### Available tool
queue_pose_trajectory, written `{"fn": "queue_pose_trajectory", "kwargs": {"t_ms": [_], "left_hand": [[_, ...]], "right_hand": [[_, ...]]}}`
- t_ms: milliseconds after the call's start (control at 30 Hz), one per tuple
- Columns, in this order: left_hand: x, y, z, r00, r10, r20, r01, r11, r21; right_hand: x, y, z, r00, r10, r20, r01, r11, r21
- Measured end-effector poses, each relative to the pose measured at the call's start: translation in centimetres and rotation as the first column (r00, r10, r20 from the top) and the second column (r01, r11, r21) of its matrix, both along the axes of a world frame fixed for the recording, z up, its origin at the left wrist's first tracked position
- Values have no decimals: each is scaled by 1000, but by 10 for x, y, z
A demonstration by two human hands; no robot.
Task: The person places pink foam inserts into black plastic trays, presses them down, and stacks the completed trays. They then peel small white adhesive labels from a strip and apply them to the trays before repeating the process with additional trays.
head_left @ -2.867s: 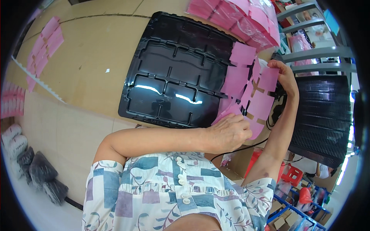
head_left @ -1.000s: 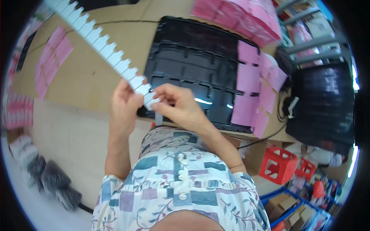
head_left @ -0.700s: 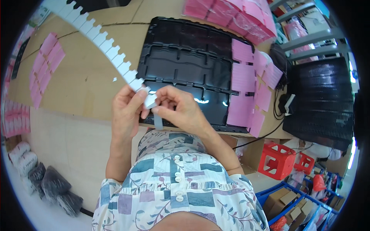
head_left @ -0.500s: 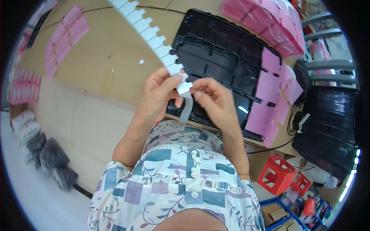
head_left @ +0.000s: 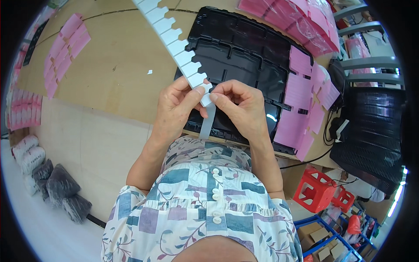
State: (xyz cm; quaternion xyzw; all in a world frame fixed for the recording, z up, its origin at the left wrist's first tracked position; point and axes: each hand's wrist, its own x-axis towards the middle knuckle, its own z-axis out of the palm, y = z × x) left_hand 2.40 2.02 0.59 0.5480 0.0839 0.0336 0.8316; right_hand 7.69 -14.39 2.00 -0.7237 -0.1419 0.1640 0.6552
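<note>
My left hand [head_left: 174,109] grips a long white strip [head_left: 176,46] near its lower end, thumb on top. Notched tabs run along one side of this strip, which slants up and away to the far left. Against the strip's lower end, the thumb and fingertips of my right hand [head_left: 244,109] are pinched together. A grey ribbon-like tail [head_left: 208,123] hangs from that end between my hands. Beneath them lies a black plastic tray [head_left: 231,65] with shallow compartments. Pink perforated sheets [head_left: 297,94] rest along the tray's right side.
Plastic-wrapped pink bundles [head_left: 297,22] sit at the far right, and more pink pieces [head_left: 65,52] lie at the table's left. A black mesh chair [head_left: 369,135] and red stools [head_left: 314,187] stand to the right. Dark wrapped bundles [head_left: 63,181] are at lower left.
My right fingertips have shifted slightly left and up, closer against the strip's end. The grey tail hangs straighter. The surroundings have shifted a little in the view.
</note>
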Motion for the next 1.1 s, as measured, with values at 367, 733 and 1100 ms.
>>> {"fn": "queue_pose_trajectory", "kwargs": {"t_ms": [367, 733, 1100], "left_hand": [[4, -11, -6, 996, 18, -92, -31, 990, -139], [1, -10, -5, 1000, -9, 22, 7, 996, 89], [5, -2, -19, 999, -36, -6, 36, 999, -39]], "right_hand": [[-4, 4, 3, 806, 20, 591, 155, 958, -243], [9, -55, 36, 908, 154, 390, -68, 972, -225], [90, -122, 74, 931, 306, 198, -110, 753, -648]]}}
